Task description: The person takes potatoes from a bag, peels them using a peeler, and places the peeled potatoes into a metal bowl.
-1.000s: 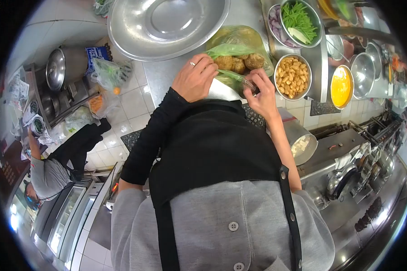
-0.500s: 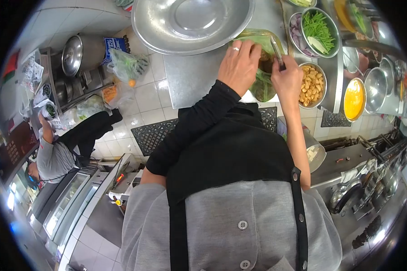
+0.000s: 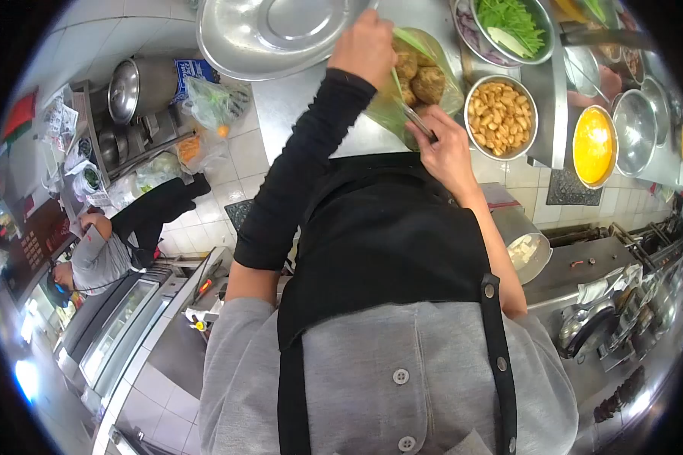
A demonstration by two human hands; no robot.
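A green translucent plastic bag (image 3: 388, 114) lies on the steel counter in front of me, its mouth spread wide. Inside show several round, brown, rough-skinned lumps (image 3: 430, 83) that look like root vegetables. At the bag's left edge, my left hand (image 3: 366, 49) is closed on the plastic and pulls it upward. My right hand (image 3: 446, 148) grips a slim metal tool (image 3: 417, 121) with a dark handle, beside the bag's lower right side. The tool's exact kind is unclear, and it points up and left against the bag.
A large steel basin (image 3: 239, 53) sits at the upper left of the counter. To the right stand a bowl of pale brown chunks (image 3: 501, 117), a bowl of cut greens (image 3: 520, 34) and a bowl of orange liquid (image 3: 593, 148). Another person (image 3: 102, 250) is at the far left.
My left hand has moved up and left, drawing the bag's edge aside, so the brown lumps show more plainly. My right hand has shifted down and left with the metal tool.
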